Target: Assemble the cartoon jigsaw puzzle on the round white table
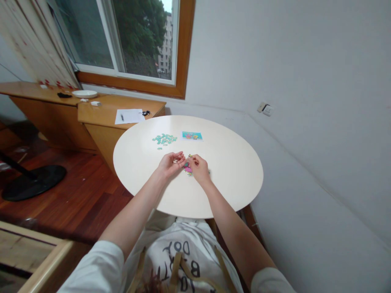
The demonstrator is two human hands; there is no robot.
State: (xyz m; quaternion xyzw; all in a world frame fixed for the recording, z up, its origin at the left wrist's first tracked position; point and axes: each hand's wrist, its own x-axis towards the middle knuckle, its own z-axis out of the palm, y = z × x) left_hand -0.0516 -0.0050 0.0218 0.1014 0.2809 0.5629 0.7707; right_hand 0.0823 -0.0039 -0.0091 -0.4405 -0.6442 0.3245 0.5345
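Note:
My left hand (171, 163) is turned palm up over the middle of the table, its fingers loosely curled around a few small pale jigsaw puzzle pieces (175, 161). Close beside it, my right hand (199, 167) has thumb and fingers pinched together on what looks like a puzzle piece, mostly hidden by the fingers. Beneath both hands lies a partly joined pink and green patch of puzzle (188, 169), largely covered by them. Farther back on the left is a spread of loose teal pieces (165, 139). A picture card (192, 136) in blue tones lies to their right.
The white oval table (235, 162) stands against the wall. A wooden cabinet (104, 116) at the left bears a sheet of paper (130, 116) and a white plate (84, 94). A black round stand base (35, 181) is on the floor at left.

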